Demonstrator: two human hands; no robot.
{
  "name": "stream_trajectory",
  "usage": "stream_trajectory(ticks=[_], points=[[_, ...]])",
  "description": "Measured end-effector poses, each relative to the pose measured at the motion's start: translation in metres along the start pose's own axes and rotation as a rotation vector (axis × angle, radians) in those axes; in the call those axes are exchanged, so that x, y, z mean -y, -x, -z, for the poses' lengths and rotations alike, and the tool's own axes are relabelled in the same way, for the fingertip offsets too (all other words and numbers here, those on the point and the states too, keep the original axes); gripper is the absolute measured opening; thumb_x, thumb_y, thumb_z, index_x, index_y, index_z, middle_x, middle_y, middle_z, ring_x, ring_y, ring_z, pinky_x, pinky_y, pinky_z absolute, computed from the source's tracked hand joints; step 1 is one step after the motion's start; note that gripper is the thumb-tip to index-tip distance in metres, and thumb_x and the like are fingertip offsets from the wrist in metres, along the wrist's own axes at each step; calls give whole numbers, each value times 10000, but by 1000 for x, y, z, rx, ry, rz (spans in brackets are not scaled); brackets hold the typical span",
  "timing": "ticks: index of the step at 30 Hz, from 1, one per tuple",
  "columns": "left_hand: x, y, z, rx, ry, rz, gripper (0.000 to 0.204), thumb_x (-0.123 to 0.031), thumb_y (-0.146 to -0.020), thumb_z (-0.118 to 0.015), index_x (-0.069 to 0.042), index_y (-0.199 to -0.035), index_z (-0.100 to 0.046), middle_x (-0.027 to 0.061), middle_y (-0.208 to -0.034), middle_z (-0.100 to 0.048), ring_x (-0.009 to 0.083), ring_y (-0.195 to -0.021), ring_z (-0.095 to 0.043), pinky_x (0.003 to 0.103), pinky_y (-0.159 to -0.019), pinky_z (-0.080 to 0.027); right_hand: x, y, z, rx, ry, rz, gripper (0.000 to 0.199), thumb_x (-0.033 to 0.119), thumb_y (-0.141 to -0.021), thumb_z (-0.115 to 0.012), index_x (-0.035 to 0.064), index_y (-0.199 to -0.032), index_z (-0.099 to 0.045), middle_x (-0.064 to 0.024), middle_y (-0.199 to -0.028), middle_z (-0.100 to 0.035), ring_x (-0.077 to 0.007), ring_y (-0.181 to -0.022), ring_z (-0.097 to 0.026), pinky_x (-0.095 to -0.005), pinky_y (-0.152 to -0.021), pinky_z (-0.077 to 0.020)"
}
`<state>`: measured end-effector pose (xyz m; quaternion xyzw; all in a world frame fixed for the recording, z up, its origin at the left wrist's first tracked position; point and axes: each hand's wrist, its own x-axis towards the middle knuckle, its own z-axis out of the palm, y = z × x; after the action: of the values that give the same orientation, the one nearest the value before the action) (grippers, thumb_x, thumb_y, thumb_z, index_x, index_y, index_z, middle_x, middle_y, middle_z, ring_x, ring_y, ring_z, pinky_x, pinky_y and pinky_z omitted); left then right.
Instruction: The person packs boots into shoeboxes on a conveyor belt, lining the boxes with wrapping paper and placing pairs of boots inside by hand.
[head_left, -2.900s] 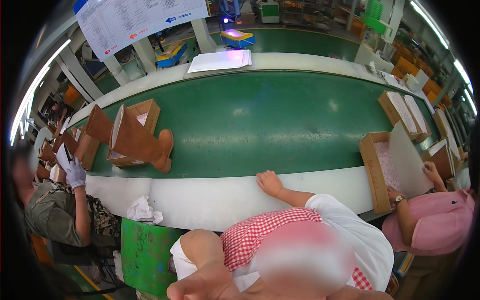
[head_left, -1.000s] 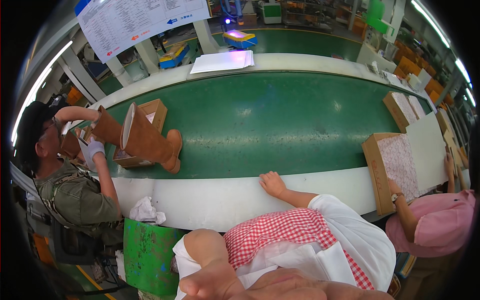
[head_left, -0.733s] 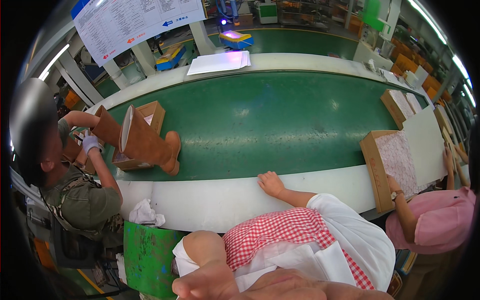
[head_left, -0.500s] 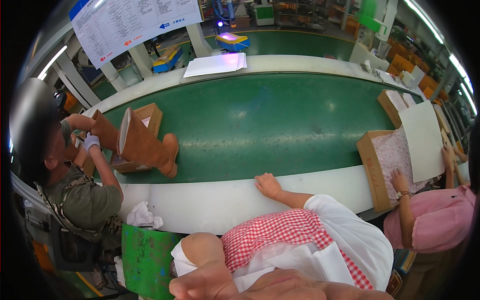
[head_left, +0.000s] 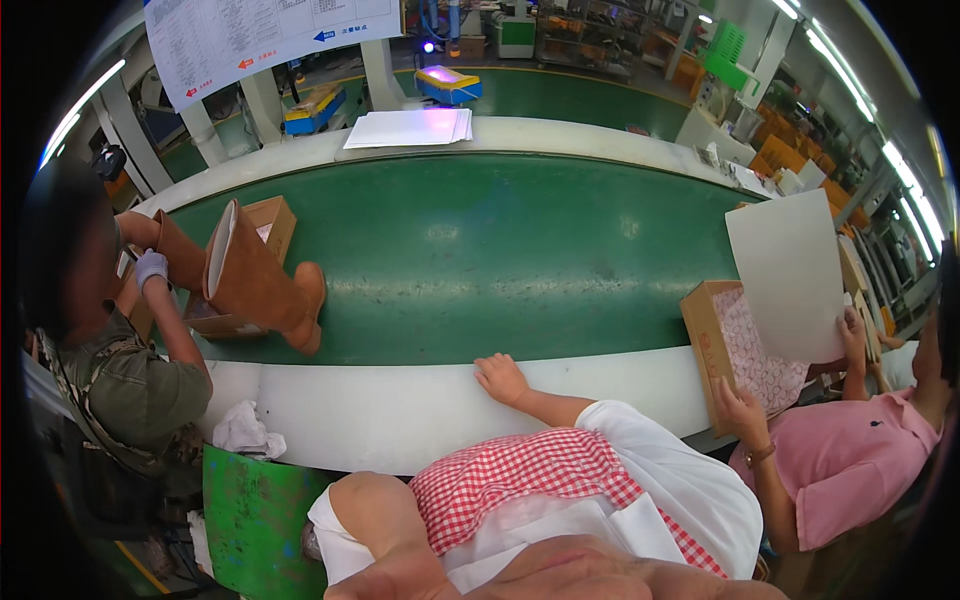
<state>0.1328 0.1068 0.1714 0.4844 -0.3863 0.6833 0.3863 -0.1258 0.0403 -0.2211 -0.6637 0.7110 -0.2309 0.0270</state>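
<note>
My right hand (head_left: 500,380) rests palm down on the white ledge (head_left: 370,405) along the near side of the green conveyor belt (head_left: 450,260). Its fingers are a little apart, and nothing is in them. My left arm is bent, and my left hand (head_left: 352,588) is mostly cut off at the lower edge, its fingers hidden. A red-and-white checked apron (head_left: 520,480) covers my front.
At left, a gloved co-worker handles tall brown boots (head_left: 255,275) over an open box (head_left: 272,225). At right, a person in pink holds a pale sheet (head_left: 790,270) above a box (head_left: 715,340) with patterned paper. White sheets (head_left: 400,128) lie on the far ledge. A green bin (head_left: 255,520) stands near left.
The view has shifted slightly to the right. The pink-sleeved person's sheet has moved left, and their other hand now lies nearer the box's edge. My right hand still rests on the ledge.
</note>
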Motion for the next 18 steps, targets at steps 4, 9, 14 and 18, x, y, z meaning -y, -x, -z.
stream_trajectory(ticks=[4, 9, 14, 18], points=[[3, 11, 5, 4, 168, 116, 458, -269, -919, -547, -7, -1262, -391, 46, -972, -486, 190, -953, -426, 317, -817, -345, -1, -1, -2, -19, -7, 19, 269, 236, -869, -559, 46, -1058, -589, -123, -938, -607, -286, -911, -536, -402, -827, -405], [2, 43, 14, 7, 726, 472, 560, -315, -926, -533, -28, -1340, -289, 8, -983, -462, 167, -1027, -364, 329, -859, -317, -2, 0, -3, -54, 15, 37, 251, 240, -863, -563, 49, -1024, -590, -118, -901, -610, -283, -888, -542, -404, -801, -407], [-6, 19, 1, 29, -497, -91, 296, 39, -888, -504, 88, -1171, -573, 196, -1058, -588, 228, -834, -587, 319, -728, -477, 6, -3, -7, -47, -2, 56, 261, 241, -867, -561, 49, -1041, -591, -118, -922, -610, -284, -896, -541, -404, -811, -408], [-8, 25, 8, 147, -466, -98, 231, 38, -875, -547, 125, -1081, -606, 223, -1131, -581, 277, -963, -580, 366, -809, -463, 1, -3, -7, -30, 23, 20, 273, 243, -869, -561, 48, -1057, -592, -117, -945, -610, -284, -904, -541, -403, -823, -411]])
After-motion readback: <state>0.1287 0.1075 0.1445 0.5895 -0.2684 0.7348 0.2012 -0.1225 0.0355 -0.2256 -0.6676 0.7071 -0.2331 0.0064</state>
